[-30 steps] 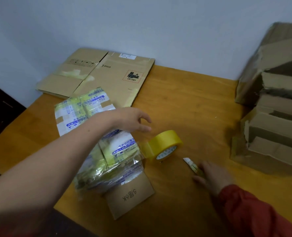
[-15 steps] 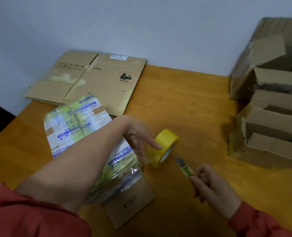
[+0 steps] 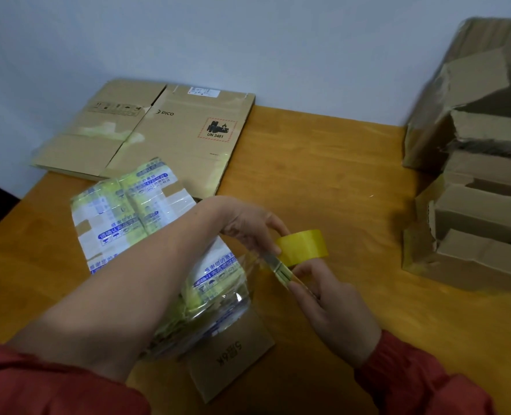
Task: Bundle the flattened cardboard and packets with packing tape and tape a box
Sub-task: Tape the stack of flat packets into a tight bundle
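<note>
Two grips closed: left hand (image 3: 248,226) on the yellow tape roll (image 3: 305,245), right hand (image 3: 330,299) on the knife (image 3: 278,269)

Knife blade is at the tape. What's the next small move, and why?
Probably draw the knife in the right hand across the tape strip: the left hand holds the tape roll, the strip stretches from the bundle, and the blade already meets it.

Left hand (image 3: 248,226), a second ago hovering over the packets (image 3: 146,217), now grips the tape roll (image 3: 305,247); right hand (image 3: 329,298) has lifted the knife (image 3: 278,269) off the table, blade now against the pulled-out tape beside the roll.
</note>
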